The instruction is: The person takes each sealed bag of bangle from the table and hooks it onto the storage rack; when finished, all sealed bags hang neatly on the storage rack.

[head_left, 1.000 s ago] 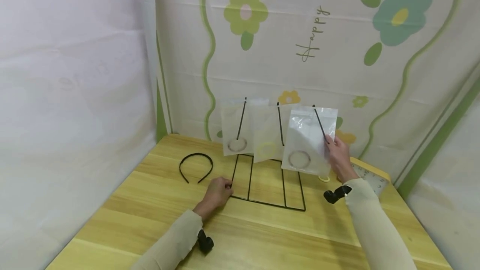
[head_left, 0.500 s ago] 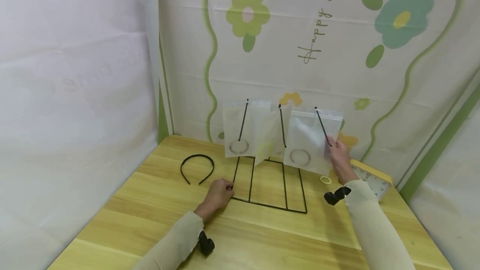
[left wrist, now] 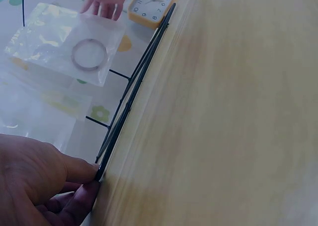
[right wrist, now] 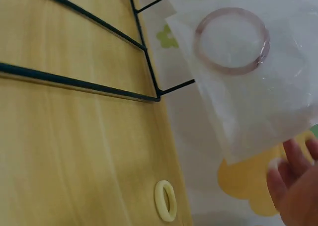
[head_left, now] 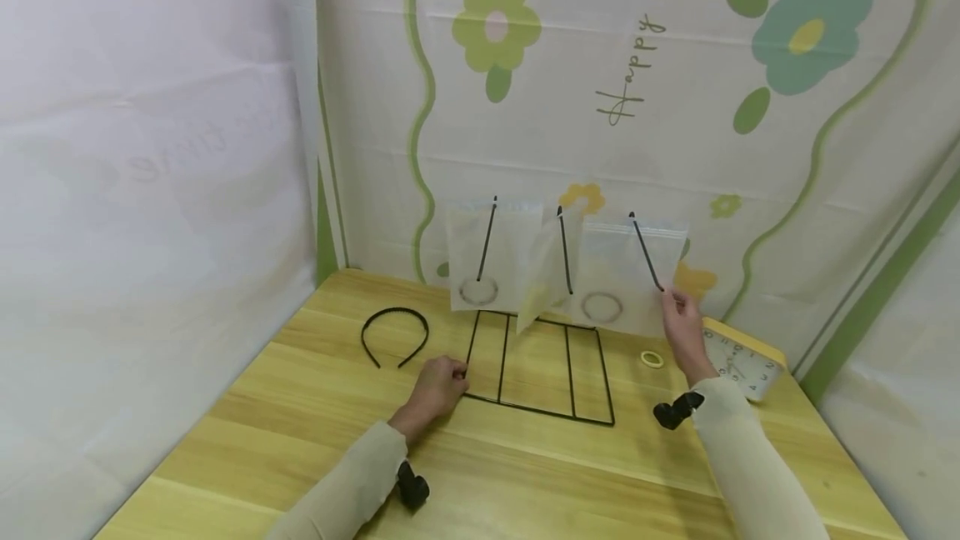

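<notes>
A black wire rack (head_left: 534, 408) stands on the table with three hooks leaning toward me. My left hand (head_left: 437, 386) pinches its front left corner between thumb and fingers, as the left wrist view shows close up. Clear zip bags hang from the hooks. The left bag (head_left: 467, 244) and the right bag (head_left: 600, 261) each hold a pinkish bracelet (right wrist: 232, 41); the middle bag (head_left: 534, 294), turned edgewise, has something yellow in it. My right hand (head_left: 684, 332) is beside the right hook's tip, its fingers loosely bent and holding nothing.
A black headband (head_left: 394, 311) lies left of the rack. A pale yellow ring (head_left: 652, 359) lies to its right. Behind my right wrist stands a yellow-edged clock (head_left: 750, 361). A flower-printed cloth wall (head_left: 525, 140) closes off the back.
My right hand has let go at the right hook's tip and drawn slightly down. The right bag now hangs freely, and the middle bag has turned edgewise. My left hand keeps its grip.
</notes>
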